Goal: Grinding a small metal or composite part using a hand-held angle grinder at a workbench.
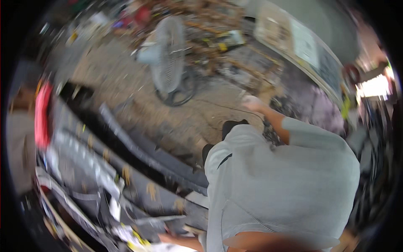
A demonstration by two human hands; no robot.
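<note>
My left hand [168, 237] reaches out low at the left, beside the heaped long pieces. A thin grey strip [161, 219] and a white and yellow package [136, 239] lie close to it. Motion blur hides whether its fingers hold anything. On the other side of my grey shirt [289, 180], my right hand [253, 103] hangs over the floor, away from the bench-like heap. It looks whitish, perhaps gloved or overlit, and its fingers are smeared. Dark curved strips [155, 153] lie lengthwise in front of my legs.
A grey fan [168, 56] with a round dark base stands on the dusty floor [119, 69]. Brown scrap [205, 25] is piled behind it. A long red object [42, 115] stands at far left. A framed panel [298, 42] leans at upper right.
</note>
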